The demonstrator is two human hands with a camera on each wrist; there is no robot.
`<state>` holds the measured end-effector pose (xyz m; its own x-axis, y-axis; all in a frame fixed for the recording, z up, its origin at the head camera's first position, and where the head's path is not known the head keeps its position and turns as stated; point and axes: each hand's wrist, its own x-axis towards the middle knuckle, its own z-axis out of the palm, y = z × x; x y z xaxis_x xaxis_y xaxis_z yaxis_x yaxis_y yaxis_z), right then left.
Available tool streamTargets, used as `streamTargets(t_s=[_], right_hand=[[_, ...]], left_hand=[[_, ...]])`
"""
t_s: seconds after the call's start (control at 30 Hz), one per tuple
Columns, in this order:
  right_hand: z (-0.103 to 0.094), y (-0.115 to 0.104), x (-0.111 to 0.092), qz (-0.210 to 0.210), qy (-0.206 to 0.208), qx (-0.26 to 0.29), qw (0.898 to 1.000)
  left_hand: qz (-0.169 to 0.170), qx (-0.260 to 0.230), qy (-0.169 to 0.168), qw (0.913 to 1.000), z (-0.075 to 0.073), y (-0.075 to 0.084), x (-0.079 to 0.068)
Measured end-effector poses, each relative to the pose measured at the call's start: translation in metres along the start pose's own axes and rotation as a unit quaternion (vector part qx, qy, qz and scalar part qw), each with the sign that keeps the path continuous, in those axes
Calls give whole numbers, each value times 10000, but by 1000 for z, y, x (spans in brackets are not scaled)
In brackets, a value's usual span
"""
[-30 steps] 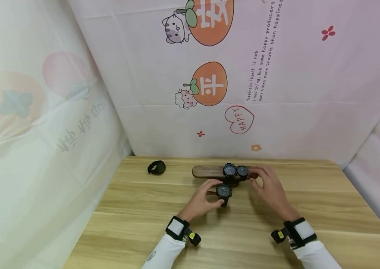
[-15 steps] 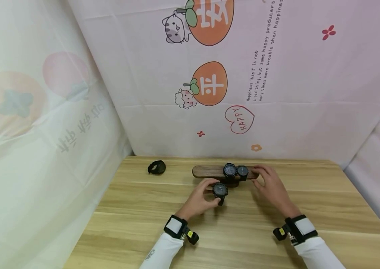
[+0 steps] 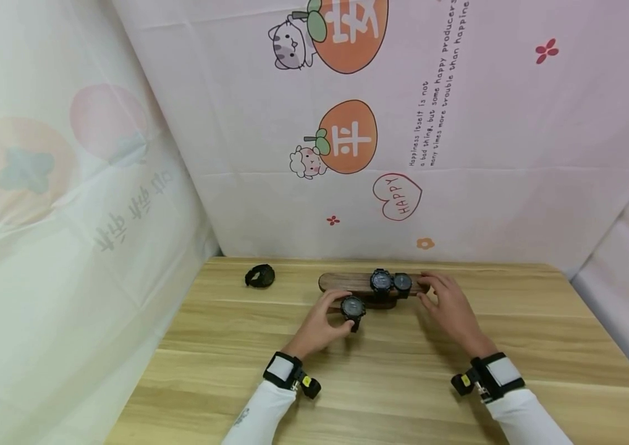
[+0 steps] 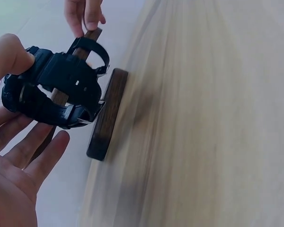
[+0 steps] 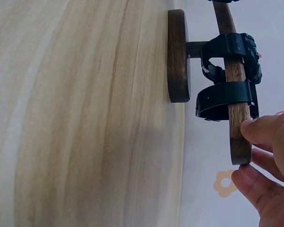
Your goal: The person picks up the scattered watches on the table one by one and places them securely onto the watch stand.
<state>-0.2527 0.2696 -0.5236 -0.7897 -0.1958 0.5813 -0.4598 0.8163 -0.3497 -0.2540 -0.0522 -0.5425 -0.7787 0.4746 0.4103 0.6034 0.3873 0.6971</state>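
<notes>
My left hand [image 3: 316,330] pinches a black wristwatch [image 3: 353,306] between thumb and fingers, dial up, in front of a dark wooden watch stand [image 3: 342,282]. In the left wrist view, the held watch's strap [image 4: 38,106] is closed in a loop, and part of the stand's bar shows through it. Two other black watches, a larger one [image 3: 381,281] and a smaller one [image 3: 402,283], sit side by side on the bar. At the bar's right end, my right hand [image 3: 452,315] holds the tip; its thumb [image 5: 260,130] presses the wood.
Another black watch [image 3: 261,276] lies at the back left of the wooden table [image 3: 403,383]. The stand's base [image 5: 179,56] rests near the table's back edge. A printed white cloth [image 3: 487,204] hangs directly behind, and cloth also hangs at both sides.
My left hand has carried the watch leftward and slightly back, closer to the stand's left half. My right hand stays at the bar's right end, shifted only slightly.
</notes>
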Motion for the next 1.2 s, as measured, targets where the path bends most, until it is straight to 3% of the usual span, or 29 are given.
streamTargets(t_s=[0.27,0.7,1.03,1.2], right_hand=[[0,-2,2,78,-56,-9,10000],[0,-3,4,248,-104,20,9996],[0,-1,2,204,-49,33,9998],[0,-2,2,168,-42,53,9998]], left_hand=[[-233,43,-37,9997,-10,-4,1],[-89,-90,217,9997,-17,-11,-4],[133,-287,370,9988,-29,9,-9],[197,-168,407,9988,-32,6,-11]])
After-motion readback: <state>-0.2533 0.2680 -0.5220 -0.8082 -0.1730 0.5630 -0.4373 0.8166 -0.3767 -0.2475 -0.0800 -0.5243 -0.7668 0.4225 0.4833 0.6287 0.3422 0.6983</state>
